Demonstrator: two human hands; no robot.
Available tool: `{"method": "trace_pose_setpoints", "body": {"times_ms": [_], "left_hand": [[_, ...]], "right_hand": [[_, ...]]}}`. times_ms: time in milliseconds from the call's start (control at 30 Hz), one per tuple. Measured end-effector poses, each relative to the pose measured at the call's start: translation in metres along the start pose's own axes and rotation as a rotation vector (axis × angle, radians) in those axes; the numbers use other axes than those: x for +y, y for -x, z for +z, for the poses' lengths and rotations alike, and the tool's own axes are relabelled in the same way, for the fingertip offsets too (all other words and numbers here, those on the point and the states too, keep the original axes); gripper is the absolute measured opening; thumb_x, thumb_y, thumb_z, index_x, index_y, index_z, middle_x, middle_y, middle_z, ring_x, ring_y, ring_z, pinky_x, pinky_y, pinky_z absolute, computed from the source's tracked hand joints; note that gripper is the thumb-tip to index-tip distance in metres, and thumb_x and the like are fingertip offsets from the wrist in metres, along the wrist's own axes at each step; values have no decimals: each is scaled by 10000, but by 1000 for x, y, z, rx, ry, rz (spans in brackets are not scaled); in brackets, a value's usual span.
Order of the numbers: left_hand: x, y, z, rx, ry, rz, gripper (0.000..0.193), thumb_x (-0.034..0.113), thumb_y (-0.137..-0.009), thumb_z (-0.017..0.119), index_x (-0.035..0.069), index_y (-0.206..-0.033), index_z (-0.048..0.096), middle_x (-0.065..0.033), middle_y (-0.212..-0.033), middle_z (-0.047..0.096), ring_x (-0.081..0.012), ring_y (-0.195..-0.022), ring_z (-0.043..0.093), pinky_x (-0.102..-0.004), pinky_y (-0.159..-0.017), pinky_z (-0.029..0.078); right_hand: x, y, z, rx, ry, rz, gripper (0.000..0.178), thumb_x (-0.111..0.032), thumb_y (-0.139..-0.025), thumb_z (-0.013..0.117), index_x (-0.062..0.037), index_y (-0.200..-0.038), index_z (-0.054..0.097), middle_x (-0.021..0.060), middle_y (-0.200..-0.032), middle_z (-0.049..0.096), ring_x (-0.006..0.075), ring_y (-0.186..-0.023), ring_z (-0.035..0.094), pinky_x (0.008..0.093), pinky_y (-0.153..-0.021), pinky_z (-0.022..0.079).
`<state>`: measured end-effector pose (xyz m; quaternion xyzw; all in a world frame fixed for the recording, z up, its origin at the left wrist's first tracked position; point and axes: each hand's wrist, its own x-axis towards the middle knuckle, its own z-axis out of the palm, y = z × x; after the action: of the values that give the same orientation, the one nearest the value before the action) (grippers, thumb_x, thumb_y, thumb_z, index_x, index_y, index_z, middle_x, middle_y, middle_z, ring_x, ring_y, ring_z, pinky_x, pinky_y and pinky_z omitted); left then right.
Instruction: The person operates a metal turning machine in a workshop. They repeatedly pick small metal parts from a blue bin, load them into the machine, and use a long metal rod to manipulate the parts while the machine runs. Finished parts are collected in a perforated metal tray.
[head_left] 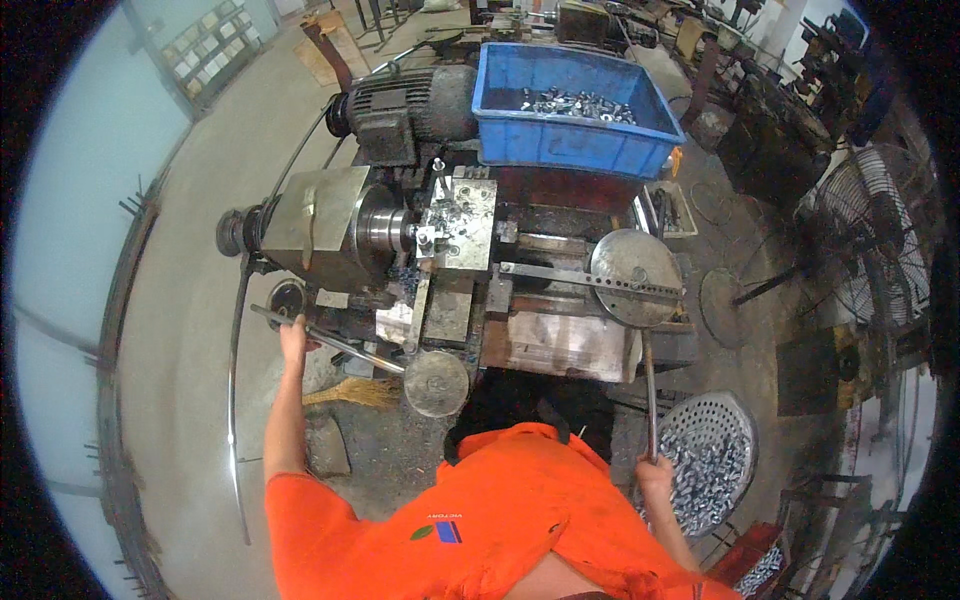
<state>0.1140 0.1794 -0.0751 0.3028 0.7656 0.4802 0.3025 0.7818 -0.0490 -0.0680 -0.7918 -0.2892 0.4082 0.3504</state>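
My left hand (294, 340) is closed around the outer part of a long metal lever (350, 349), which runs to a round metal disc (436, 384) at the front of a small lathe. On the right, my right hand (655, 478) grips the lower end of an upright handle bar (650, 390). That bar rises to a larger round plate (637, 270), crossed by a flat strip with holes (560, 274). Between my arms sit the lathe's spindle (385, 225) and a metal tool block (468, 218) strewn with chips. Any workpiece in the spindle is too small to make out.
A blue plastic crate (575, 145) of small metal parts stands behind the lathe, beside an electric motor (415, 105). At lower right is a perforated basin (740, 420) full of metal pieces. A fan (870, 230) stands right; a straw broom (355, 392) lies under the left lever.
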Motion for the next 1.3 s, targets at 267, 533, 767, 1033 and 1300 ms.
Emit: {"method": "trace_pose_setpoints", "body": {"times_ms": [267, 533, 767, 1033, 1300], "left_hand": [[8, -5, -8, -16, -139, -146, 461, 360, -812, 540, -98, -866, 525, -215, -560, 576, -293, -398, 579, -337, -338, 474], [3, -3, 6, -58, -38, -80, 344, 302, -906, 472, -41, -912, 486, -152, -598, 593, -276, -386, 574, -331, -313, 471], [-23, -5, -32, -111, 235, -188, 456, 403, -847, 554, -3, -1056, 538, -134, -815, 606, -235, -673, 634, -330, -562, 509], [-108, 2, 9, -334, -1168, 312, 570, 553, -801, 519, 27, -1009, 588, -189, -899, 635, -317, -832, 622, -407, -700, 495], [-174, 46, 80, 171, -930, 219, 454, 481, -751, 577, 50, -888, 600, -184, -849, 642, -364, -792, 627, -444, -696, 502]], "right_hand": [[0, -28, -40, 181, 474, -327, 233, -168, -614, 566, 19, -751, 581, 171, -565, 520, 243, -493, 472, 374, -506, 402], [-25, -198, -153, 500, 1274, -296, 370, -259, -633, 611, -55, -941, 621, 176, -842, 623, 367, -793, 593, 453, -706, 473], [-73, -173, -58, 839, 1004, -737, 627, -204, -583, 659, -13, -1166, 531, 220, -1116, 551, 382, -1028, 526, 424, -917, 413], [-12, -108, 8, 328, 599, -662, 532, -142, -588, 609, -1, -1099, 567, 204, -1142, 555, 362, -1050, 533, 389, -926, 414], [-54, -81, 39, 136, 488, -525, 322, -123, -601, 589, -11, -894, 662, 179, -875, 648, 312, -818, 631, 348, -753, 484]]}}
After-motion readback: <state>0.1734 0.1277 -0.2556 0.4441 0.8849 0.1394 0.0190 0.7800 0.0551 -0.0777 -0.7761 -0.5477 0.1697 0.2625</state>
